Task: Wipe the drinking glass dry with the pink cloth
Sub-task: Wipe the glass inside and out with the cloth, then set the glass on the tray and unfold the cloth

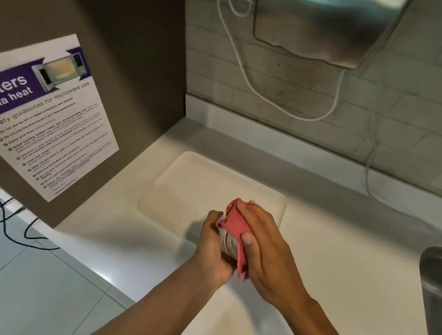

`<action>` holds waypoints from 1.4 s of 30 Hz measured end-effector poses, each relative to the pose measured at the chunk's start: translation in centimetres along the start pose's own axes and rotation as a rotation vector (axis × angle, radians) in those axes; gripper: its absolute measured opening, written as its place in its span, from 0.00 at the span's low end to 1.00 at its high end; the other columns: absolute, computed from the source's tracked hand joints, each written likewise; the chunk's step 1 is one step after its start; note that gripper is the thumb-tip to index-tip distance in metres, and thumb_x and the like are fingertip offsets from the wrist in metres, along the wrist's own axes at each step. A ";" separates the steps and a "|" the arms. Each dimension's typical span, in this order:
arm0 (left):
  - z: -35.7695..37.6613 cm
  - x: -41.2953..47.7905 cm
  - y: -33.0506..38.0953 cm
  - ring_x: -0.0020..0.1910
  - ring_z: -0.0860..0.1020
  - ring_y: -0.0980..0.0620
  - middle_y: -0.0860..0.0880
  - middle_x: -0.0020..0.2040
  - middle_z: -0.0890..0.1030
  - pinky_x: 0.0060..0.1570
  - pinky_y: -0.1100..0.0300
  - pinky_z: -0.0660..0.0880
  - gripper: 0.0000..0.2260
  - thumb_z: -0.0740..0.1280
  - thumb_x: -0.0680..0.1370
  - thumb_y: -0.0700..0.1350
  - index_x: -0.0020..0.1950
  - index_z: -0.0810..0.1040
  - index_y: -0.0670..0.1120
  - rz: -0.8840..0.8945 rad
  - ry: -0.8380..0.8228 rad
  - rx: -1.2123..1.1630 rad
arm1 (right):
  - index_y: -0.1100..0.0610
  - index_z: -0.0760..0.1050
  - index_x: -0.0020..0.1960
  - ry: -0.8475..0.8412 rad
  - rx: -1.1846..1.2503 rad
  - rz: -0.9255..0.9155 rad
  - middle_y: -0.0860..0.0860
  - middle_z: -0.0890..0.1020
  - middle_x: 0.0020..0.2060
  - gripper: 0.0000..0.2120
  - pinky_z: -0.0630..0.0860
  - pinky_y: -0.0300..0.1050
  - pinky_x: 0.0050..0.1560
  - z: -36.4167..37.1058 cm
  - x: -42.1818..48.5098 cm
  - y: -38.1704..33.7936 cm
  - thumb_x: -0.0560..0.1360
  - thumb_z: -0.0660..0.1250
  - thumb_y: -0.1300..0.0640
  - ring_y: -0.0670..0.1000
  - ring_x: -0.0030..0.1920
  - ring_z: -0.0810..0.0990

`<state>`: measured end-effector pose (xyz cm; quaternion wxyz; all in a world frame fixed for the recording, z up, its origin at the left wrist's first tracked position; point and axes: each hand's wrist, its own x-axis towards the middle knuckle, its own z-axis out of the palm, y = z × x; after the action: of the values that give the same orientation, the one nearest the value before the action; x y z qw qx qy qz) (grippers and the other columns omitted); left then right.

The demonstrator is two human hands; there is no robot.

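Observation:
A clear drinking glass [229, 246] is held above the white counter, mostly hidden between my two hands. My left hand [215, 251] grips it from the left side and below. My right hand [263, 251] presses the pink cloth [236, 220] over the glass's top and right side, thumb on the cloth. A strip of the cloth hangs down between my palms. Only a small patch of the glass shows through.
A white tray [185, 185] lies on the counter [341, 261] just beyond my hands. A steel sink [441, 294] is at the right edge. A brown cabinet side with a microwave poster [43, 110] stands left. A steel dispenser [325, 22] and a white cable [288, 111] hang on the tiled wall.

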<state>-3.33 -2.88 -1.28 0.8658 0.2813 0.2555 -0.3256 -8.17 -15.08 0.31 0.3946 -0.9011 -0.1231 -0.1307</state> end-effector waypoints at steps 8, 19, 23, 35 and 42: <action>-0.1 0.4 0.5 0.45 0.90 0.40 0.39 0.49 0.90 0.42 0.50 0.87 0.28 0.59 0.81 0.58 0.49 0.91 0.39 -0.004 -0.010 -0.077 | 0.35 0.43 0.80 0.033 0.033 0.042 0.36 0.47 0.80 0.25 0.60 0.41 0.76 2.0 -1.2 -2.1 0.83 0.42 0.37 0.44 0.80 0.50; -0.2 0.9 -0.2 0.44 0.90 0.43 0.41 0.44 0.90 0.41 0.50 0.87 0.27 0.59 0.84 0.60 0.44 0.92 0.46 0.122 0.068 0.138 | 0.38 0.62 0.77 0.019 0.323 0.256 0.35 0.72 0.69 0.21 0.73 0.35 0.65 0.3 0.4 -0.3 0.84 0.50 0.40 0.39 0.68 0.73; 0.5 0.1 0.0 0.61 0.85 0.35 0.34 0.65 0.84 0.65 0.37 0.80 0.28 0.65 0.81 0.62 0.70 0.79 0.41 0.234 0.232 0.222 | 0.39 0.72 0.71 0.057 0.699 0.431 0.41 0.80 0.65 0.19 0.76 0.40 0.63 0.3 0.6 -0.3 0.85 0.50 0.42 0.47 0.65 0.79; 2.4 -1.3 2.8 0.47 0.88 0.50 0.56 0.60 0.81 0.38 0.63 0.83 0.34 0.72 0.76 0.58 0.78 0.61 0.57 0.880 0.167 0.683 | 0.63 0.75 0.70 0.217 1.822 0.762 0.60 0.79 0.65 0.26 0.78 0.52 0.63 -2.9 1.5 0.8 0.79 0.68 0.47 0.57 0.61 0.81; 1.3 2.8 4.2 0.51 0.83 0.50 0.50 0.63 0.75 0.44 0.70 0.79 0.43 0.79 0.77 0.45 0.83 0.54 0.47 0.952 0.213 1.118 | 0.66 0.71 0.72 0.263 2.001 0.726 0.64 0.76 0.69 0.27 0.83 0.47 0.53 -4.5 -0.2 1.1 0.73 0.64 0.66 0.57 0.64 0.81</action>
<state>1.82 -2.24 -0.75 0.6115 0.7904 -0.0155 0.0327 -8.60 -19.15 2.49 0.9792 -0.1298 0.1446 0.0586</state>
